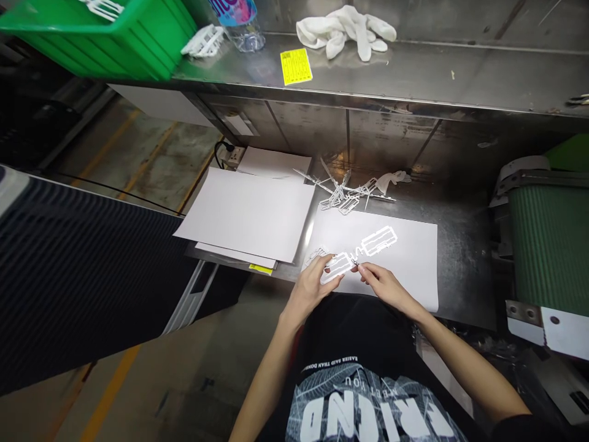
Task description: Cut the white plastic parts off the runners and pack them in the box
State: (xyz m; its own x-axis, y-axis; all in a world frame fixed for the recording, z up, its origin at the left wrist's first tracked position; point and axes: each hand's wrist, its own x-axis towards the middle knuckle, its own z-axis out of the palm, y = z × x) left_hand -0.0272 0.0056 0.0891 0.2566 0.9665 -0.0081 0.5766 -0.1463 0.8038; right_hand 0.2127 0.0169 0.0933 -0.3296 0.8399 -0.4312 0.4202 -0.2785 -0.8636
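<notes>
A white plastic frame piece is gripped at its edges by my left hand, over a white sheet. Joined to it by a thin zigzag strip is a second white frame, reaching up and to the right. My right hand is closed at the near end of that strip; whatever small dark thing is at its fingertips is too small to make out. Another white frame piece lies behind my left fingers. Beyond the sheet sits a tangled pile of thin white plastic pieces.
White sheets are stacked at the left. On the back shelf are a green bin, a bottle, a yellow label and white gloves. A green conveyor belt stands at the right.
</notes>
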